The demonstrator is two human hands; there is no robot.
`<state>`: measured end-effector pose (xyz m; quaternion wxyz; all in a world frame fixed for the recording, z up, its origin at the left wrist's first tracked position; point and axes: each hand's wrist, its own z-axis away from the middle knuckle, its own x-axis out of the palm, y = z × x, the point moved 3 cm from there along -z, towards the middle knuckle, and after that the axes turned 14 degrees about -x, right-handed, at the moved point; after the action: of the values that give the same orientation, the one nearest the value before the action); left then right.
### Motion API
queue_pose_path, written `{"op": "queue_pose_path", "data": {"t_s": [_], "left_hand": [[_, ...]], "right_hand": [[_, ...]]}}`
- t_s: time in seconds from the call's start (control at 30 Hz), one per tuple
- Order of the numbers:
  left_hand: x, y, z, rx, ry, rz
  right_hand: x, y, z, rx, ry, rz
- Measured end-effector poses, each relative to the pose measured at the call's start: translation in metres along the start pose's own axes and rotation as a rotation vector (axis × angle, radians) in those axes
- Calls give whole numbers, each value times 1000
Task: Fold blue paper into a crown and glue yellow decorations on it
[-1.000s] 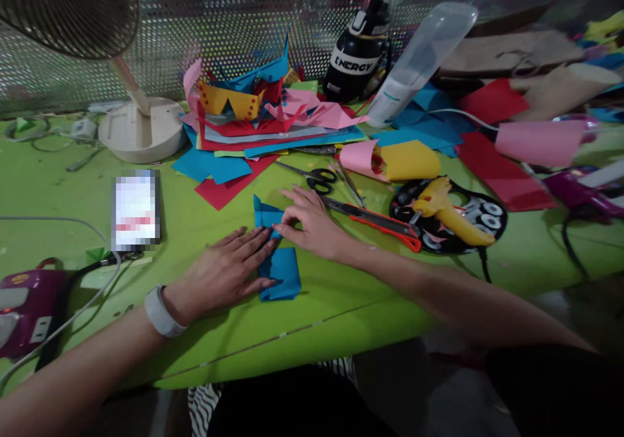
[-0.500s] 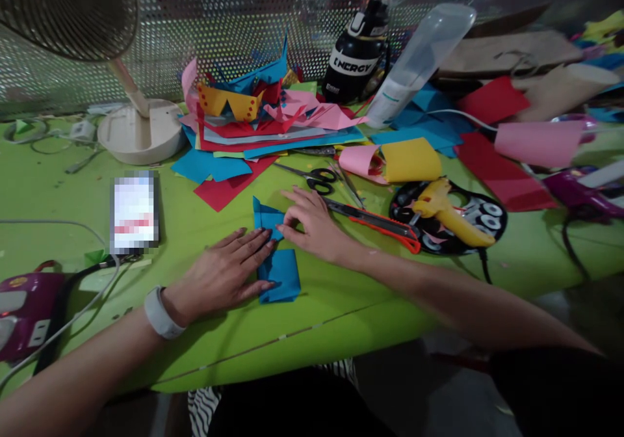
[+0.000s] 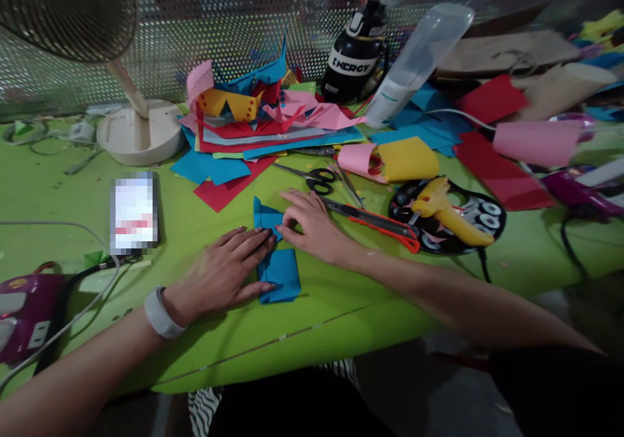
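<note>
A strip of folded blue paper [image 3: 279, 274] lies on the green table in front of me, with a raised flap at its far end. Across its middle rests my left hand [image 3: 229, 263], fingers stretched out flat and pressing it down; the hand hides part of the strip. My right hand [image 3: 309, 225] is at the strip's right edge. Its thumb and index finger are pinched together on the paper, while the other fingers reach out. Just beyond that hand are black-handled scissors [image 3: 322, 180] and an orange box cutter [image 3: 375, 221].
A yellow glue gun [image 3: 451, 216] lies on a black mat to the right. Coloured paper [image 3: 283, 139], a black bottle [image 3: 353, 56] and a clear bottle [image 3: 419, 66] line the back. Leftward are a fan base [image 3: 141, 134], a phone [image 3: 134, 211] and a purple device [image 3: 29, 313].
The pink curl of paper on the back pile has shifted slightly right and opened out. Both hands and the blue strip stay practically where they were.
</note>
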<state>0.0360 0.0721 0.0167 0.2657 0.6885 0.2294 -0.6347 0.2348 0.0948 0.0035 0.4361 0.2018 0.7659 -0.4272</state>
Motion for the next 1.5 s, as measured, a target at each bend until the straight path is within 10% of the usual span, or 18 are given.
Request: {"op": "queue_pose_path", "data": {"t_s": [1.5], "left_hand": [[-5,3,-3,4,14,-15]], "right_hand": [[-3,8,-4,21,55,35]]}}
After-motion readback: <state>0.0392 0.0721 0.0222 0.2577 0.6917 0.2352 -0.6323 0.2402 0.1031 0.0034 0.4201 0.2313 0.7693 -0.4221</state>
